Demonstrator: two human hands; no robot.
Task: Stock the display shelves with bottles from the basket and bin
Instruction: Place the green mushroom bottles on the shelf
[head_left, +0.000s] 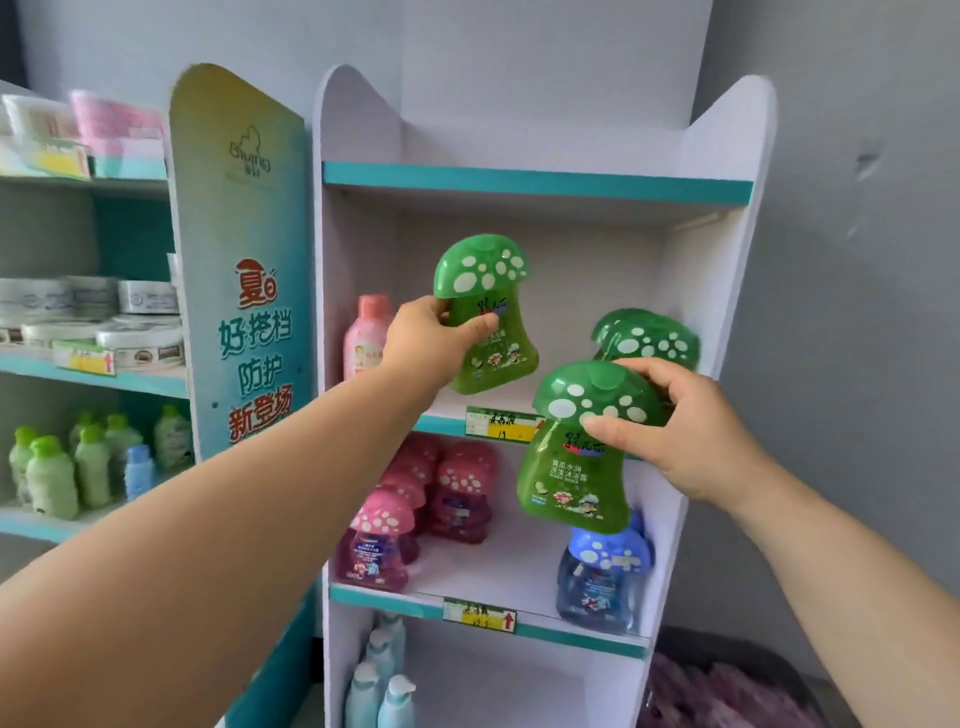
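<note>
Rear green bottles (649, 338) half behind the right hand (685, 439); blurred purple heap (727, 693) at the bottom edge.

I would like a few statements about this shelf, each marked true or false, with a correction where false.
1. The left hand holds the upper green bottle, the right hand the lower green bottle. True.
2. The blue bottle stands beside the pink bottle. False: it stands one shelf lower, with the red bottles.
3. Behind the right hand stand other green bottles. True.
4. The left hand grips its bottle by the cap. False: it grips the body under the cap.
</note>
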